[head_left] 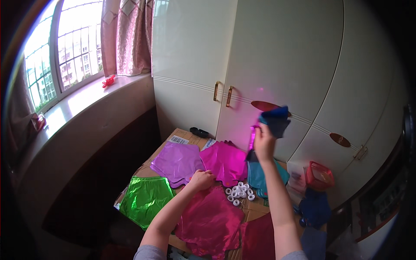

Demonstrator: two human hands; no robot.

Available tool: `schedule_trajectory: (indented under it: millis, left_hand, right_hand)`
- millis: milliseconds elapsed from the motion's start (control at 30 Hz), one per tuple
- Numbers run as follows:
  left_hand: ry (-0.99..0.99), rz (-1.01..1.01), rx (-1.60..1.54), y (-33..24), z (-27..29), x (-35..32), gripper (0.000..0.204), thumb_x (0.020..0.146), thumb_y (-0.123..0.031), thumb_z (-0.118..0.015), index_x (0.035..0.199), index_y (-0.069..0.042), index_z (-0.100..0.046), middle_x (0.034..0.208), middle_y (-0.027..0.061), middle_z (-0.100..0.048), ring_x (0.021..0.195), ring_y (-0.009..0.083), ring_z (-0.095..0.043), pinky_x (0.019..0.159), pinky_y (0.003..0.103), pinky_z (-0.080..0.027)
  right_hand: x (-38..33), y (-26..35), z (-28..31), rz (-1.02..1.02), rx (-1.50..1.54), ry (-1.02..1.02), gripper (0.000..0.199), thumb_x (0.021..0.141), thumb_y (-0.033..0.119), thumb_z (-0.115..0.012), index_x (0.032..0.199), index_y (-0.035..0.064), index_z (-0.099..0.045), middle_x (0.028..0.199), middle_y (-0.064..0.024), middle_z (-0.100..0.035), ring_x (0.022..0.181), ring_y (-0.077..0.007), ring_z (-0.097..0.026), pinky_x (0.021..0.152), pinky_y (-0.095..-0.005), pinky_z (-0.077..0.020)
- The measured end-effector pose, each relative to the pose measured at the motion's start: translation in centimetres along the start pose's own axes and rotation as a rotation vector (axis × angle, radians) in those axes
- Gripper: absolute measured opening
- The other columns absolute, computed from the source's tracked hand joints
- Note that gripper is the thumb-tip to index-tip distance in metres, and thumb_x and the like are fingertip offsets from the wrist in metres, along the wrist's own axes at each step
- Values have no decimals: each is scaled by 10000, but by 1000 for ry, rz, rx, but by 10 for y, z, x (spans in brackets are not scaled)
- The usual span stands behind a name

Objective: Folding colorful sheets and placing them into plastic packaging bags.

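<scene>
We had the foil stacks spread flat on a cardboard worktop (255, 210), sorted by colour so each pile stayed reachable. Our right hand (263, 145) was raised well above the far right part of the worktop, fingers pinched shut on a blue foil piece (275, 120) w/ a thin magenta strip (252, 138) showing at the thumb side; it hung up in front of the cupboard doors (277, 65), prob. lifted clear to separate it from the teal stack (264, 177) directly below. Our left hand (201, 179) rested fist-like, fingers curled, on the near edge of the purple stack (177, 162), touching the pink stack (226, 160) too; can't tell if it gripped a sheet or just pressed them down to stop sliding. Small white rings (239, 193) sat clustered mid-worktop between the hands, near the pink and teal. A crimson stack (211, 223) lay at the near edge under our left forearm, a green stack (145, 200) at the near left corner. A red basket (320, 175) stood off the right edge.
</scene>
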State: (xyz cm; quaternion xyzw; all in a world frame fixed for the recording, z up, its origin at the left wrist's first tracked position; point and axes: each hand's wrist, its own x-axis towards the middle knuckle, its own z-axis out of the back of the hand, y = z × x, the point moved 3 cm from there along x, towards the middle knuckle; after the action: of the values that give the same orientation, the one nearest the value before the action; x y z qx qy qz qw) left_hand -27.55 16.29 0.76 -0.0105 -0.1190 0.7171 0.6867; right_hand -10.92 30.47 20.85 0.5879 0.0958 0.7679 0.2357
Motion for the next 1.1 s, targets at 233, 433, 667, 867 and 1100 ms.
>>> schedule_trajectory:
  millis: [233,433,667,867,1100]
  left_hand:
    - [-286,285,-42,68,47,-60,288,825,-298,-564,1043,-137,-662,1056,70,-640,1001,254,-607,868,437,-450]
    - [-252,590,13,138,49,-134,405,776,-315,-636,1114,-92,-627,1233,160,-538,1096,358,-544,947,454,-429]
    - [-195,523,-104,146,40,-164,423,784,-324,-637,1136,-94,-600,1197,146,-551,1088,338,-549,928,443,-442]
    - [-239,500,-38,128,55,-161,376,775,-278,-644,1098,-87,-616,1143,137,-580,1072,322,-555,925,422,-432]
    - [-339,315,-128,102,62,-142,247,816,-206,-578,1018,-78,-643,1074,105,-629,1057,286,-571,911,408,-429]
  right_hand:
    - [-58,92,-137,825,-75,334,58,777,133,-567,814,128,-523,703,-52,-528,662,-219,-595,570,-350,-514]
    - [-178,97,-215,931,-20,791,85,761,117,-548,692,115,-597,757,-27,-595,761,-189,-642,688,-325,-525]
    - [-202,107,-213,738,82,1072,163,811,196,-567,756,63,-643,853,-80,-633,795,-271,-663,703,-379,-536]
    - [-212,86,-231,511,101,1005,174,815,246,-607,842,87,-672,839,-80,-653,783,-279,-656,707,-394,-529]
    - [-204,64,-233,-137,316,902,227,744,274,-714,858,79,-724,756,-106,-688,720,-250,-671,665,-359,-521]
